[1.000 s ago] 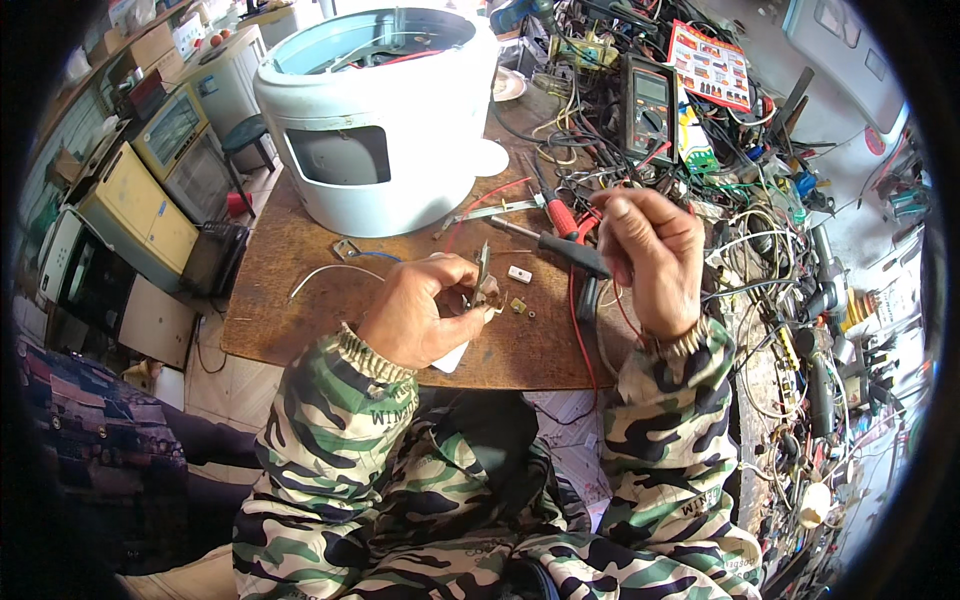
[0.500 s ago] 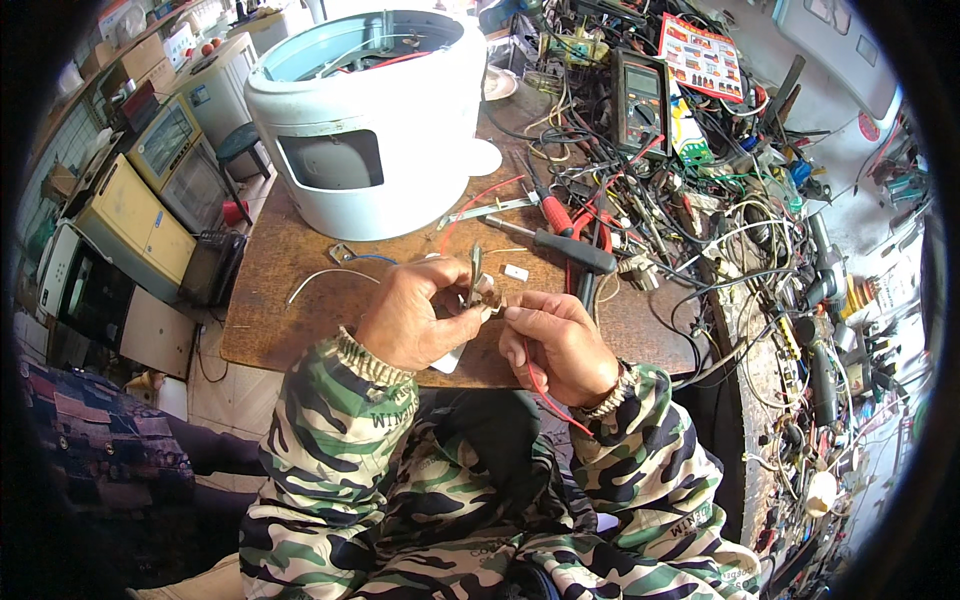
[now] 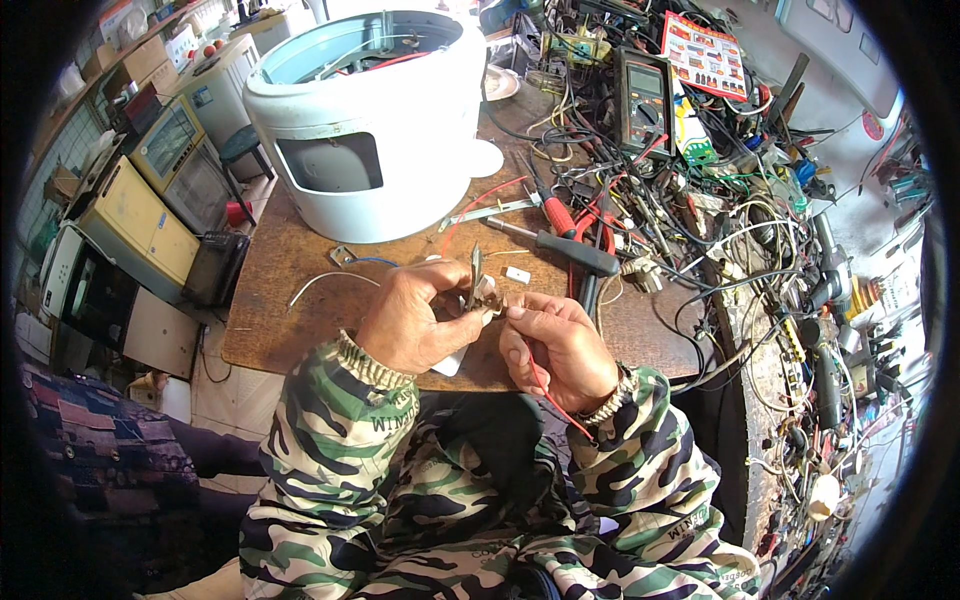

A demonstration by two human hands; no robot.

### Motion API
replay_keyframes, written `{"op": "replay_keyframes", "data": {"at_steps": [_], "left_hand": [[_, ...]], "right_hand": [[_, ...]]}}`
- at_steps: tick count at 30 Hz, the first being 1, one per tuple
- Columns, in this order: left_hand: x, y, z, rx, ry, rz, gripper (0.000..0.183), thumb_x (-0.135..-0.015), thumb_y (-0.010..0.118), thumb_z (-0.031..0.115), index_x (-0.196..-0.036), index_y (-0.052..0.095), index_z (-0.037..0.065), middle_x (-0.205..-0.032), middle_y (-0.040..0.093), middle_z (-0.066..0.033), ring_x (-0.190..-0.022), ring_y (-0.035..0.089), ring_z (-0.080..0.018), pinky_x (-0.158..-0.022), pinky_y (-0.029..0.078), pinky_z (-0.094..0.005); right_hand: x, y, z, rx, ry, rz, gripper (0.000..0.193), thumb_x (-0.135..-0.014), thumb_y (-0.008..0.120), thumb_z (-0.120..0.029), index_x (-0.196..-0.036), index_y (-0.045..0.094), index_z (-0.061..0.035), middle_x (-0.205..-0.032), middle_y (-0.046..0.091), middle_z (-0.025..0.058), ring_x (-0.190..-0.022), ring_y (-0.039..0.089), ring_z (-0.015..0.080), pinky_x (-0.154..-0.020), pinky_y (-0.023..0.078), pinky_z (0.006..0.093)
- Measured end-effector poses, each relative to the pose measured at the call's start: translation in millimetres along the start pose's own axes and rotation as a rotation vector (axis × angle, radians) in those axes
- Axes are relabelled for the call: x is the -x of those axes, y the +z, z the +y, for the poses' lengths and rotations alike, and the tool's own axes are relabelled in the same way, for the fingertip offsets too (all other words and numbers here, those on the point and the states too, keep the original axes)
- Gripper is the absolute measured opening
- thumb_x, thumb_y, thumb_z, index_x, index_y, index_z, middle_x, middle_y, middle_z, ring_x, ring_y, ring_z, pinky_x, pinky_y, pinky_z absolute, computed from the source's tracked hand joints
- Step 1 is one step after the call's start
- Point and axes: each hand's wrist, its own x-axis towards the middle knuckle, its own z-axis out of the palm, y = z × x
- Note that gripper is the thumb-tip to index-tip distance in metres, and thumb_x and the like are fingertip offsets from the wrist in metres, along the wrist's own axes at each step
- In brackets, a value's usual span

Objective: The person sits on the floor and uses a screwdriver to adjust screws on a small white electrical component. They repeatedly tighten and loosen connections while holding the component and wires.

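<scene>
Above the front part of the wooden table, my left hand (image 3: 412,318) is closed on a small metal part (image 3: 476,280) with an upright, pointed strip. What kind of part it is I cannot make out. My right hand (image 3: 562,345) pinches a thin red wire (image 3: 548,392) close beside it, and the wire's tail hangs below the palm toward my sleeve. The fingertips of both hands nearly meet at the metal part. Just beyond them lies a small white rectangular piece (image 3: 517,274). Partly under my left hand is a white flat object (image 3: 449,362).
A large white round appliance housing (image 3: 370,200) stands on the wooden table (image 3: 270,320). Behind my right hand lie a dark-handled screwdriver (image 3: 575,252) and red-handled pliers (image 3: 597,230). A multimeter (image 3: 643,105) rests among heaped cables on the right. A white wire (image 3: 318,278) lies left.
Both hands keep the same hold in nearly the same place. The view has shifted very slightly.
</scene>
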Motion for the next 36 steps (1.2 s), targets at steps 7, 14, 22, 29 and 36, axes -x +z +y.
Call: {"op": "replay_keyframes", "data": {"at_steps": [7, 14, 22, 29, 36], "left_hand": [[0, -1, 1, -0.023, -0.02, -0.022, 0.021, -0.085, 0.075, 0.005, -0.105, 0.073, 0.0, -0.084, 0.073, -0.0063, -0.073, 0.068, -0.0097, -0.067, 0.055, -0.0282], [-1, -1, 5, -0.101, -0.048, -0.062, 0.024, -0.087, 0.075, 0.002, -0.111, 0.075, 0.001, -0.1, 0.076, -0.0068, -0.082, 0.068, -0.0098, -0.072, 0.055, -0.0272], [-2, -2, 7, -0.081, -0.022, -0.048, 0.021, -0.086, 0.075, 0.007, -0.105, 0.071, 0.0, -0.088, 0.073, -0.0104, -0.078, 0.068, -0.0136, -0.072, 0.055, -0.0309], [-1, -1, 3, -0.046, -0.063, -0.036, 0.021, -0.085, 0.077, 0.01, -0.099, 0.069, -0.001, -0.082, 0.071, -0.01, -0.076, 0.067, -0.0143, -0.071, 0.054, -0.0315], [-3, -6, 5, -0.122, -0.11, -0.107, 0.025, -0.085, 0.078, 0.006, -0.11, 0.074, 0.0, -0.093, 0.073, -0.0032, -0.084, 0.065, -0.0098, -0.077, 0.055, -0.0289]], "right_hand": [[1, -2, 1, -0.04, -0.013, -0.025, 0.016, -0.11, 0.051, -0.016, -0.104, 0.058, -0.0025, -0.068, 0.059, 0.0086, -0.042, 0.046, 0.0113, -0.042, 0.039, 0.0242], [1, -6, 3, 0.005, -0.049, 0.009, 0.017, -0.11, 0.053, -0.016, -0.105, 0.059, -0.0011, -0.072, 0.063, 0.0103, -0.043, 0.048, 0.0119, -0.042, 0.041, 0.0245], [3, -5, 4, 0.018, -0.077, -0.004, 0.02, -0.109, 0.054, -0.016, -0.109, 0.061, 0.003, -0.077, 0.068, 0.0138, -0.048, 0.058, 0.0157, -0.042, 0.047, 0.026], [13, -9, -18, 0.155, -0.198, 0.091, 0.024, -0.108, 0.054, -0.013, -0.116, 0.063, 0.0067, -0.078, 0.069, 0.0144, -0.05, 0.061, 0.0171, -0.047, 0.05, 0.0265], [-8, 0, -67, 0.491, -0.832, 0.28, 0.033, -0.11, 0.057, -0.023, -0.121, 0.063, 0.0075, -0.087, 0.072, 0.0147, -0.063, 0.069, 0.0176, -0.059, 0.058, 0.0279]]}}
